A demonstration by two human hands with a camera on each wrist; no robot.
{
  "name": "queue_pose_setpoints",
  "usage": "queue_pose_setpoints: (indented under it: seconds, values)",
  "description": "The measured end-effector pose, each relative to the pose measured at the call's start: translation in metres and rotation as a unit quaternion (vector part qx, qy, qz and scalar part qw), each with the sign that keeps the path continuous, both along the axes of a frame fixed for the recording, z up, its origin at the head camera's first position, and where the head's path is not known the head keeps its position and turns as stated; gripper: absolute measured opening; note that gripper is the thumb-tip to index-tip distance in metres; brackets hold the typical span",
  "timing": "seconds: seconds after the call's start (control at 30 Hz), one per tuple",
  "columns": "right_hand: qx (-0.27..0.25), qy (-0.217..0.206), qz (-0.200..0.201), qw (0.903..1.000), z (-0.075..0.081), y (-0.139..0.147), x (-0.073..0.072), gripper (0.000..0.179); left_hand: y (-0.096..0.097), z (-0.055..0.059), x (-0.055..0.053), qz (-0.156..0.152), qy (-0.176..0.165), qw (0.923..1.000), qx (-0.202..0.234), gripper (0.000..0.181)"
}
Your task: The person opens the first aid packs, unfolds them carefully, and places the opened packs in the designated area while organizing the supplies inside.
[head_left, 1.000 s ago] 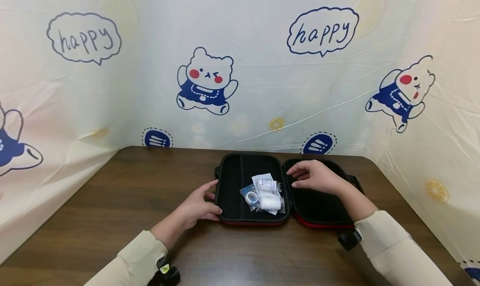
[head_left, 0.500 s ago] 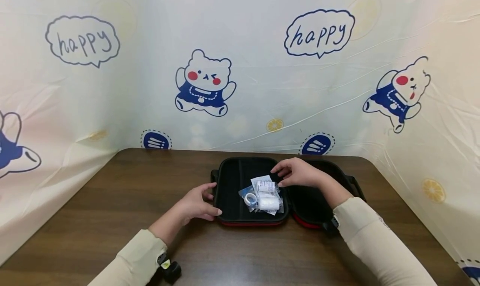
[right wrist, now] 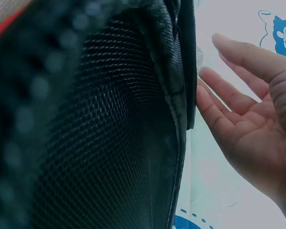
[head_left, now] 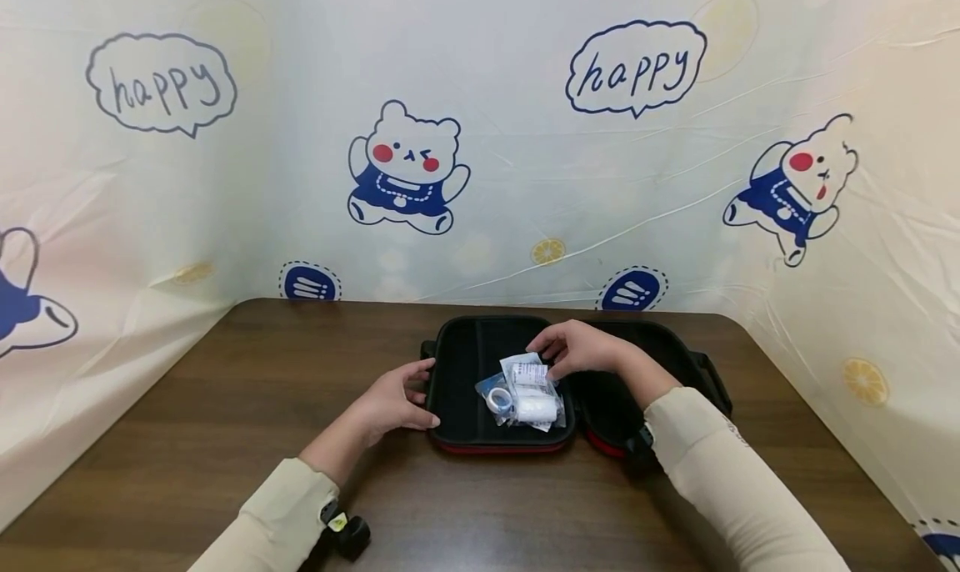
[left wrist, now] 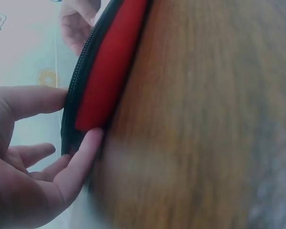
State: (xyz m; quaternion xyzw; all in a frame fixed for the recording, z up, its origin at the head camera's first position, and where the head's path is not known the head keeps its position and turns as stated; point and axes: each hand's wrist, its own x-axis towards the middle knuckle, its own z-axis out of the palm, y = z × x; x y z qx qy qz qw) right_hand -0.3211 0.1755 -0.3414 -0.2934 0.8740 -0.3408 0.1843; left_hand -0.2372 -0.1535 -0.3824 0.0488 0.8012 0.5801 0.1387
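Observation:
A black zippered case with red outer sides lies unfolded on the table, its left half (head_left: 456, 388) holding small plastic-wrapped items. Among them are a wrapped white roll (head_left: 537, 410), a small white ring-shaped roll (head_left: 498, 401) and a white packet with printing (head_left: 528, 373). My left hand (head_left: 390, 403) touches the left half's outer edge, thumb at the front corner; in the left wrist view the thumb lies against the red side (left wrist: 107, 76). Over the packets hovers my right hand (head_left: 581, 351), fingers slightly bent and apart; whether the fingertips touch them is unclear.
The case's right half (head_left: 622, 401), lined with black mesh (right wrist: 109, 124), lies partly under my right forearm. A brown wooden table (head_left: 262, 388) carries everything. Behind it hangs a printed curtain (head_left: 510, 180).
My right hand has moved left, from above the case's right half to the packets in the left half. The left hand stays at the edge, and the packets look unmoved.

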Motion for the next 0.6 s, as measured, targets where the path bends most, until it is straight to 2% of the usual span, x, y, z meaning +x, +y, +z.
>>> queue_pose_setpoints:
  seconds: [0.17,0.33,0.43,0.6]
  values:
    - [0.039,0.018,0.022,0.9988,-0.004,-0.007,0.0,0.045,-0.001,-0.002,0.0,0.001,-0.019,0.9996,0.02,0.091]
    - [0.068,0.044,0.018,0.9965,-0.008,-0.013,0.001,0.039,-0.002,-0.003,0.0,-0.005,-0.026,0.9991,0.033,0.09]
    - [0.061,0.056,0.013,0.9965,-0.009,-0.012,0.001,0.036,-0.002,-0.003,0.001,-0.007,-0.028,0.9989,0.038,0.09]
    - [0.019,0.067,-0.008,0.9975,-0.009,-0.008,0.002,0.033,-0.002,-0.003,0.001,-0.006,-0.028,0.9989,0.038,0.09]
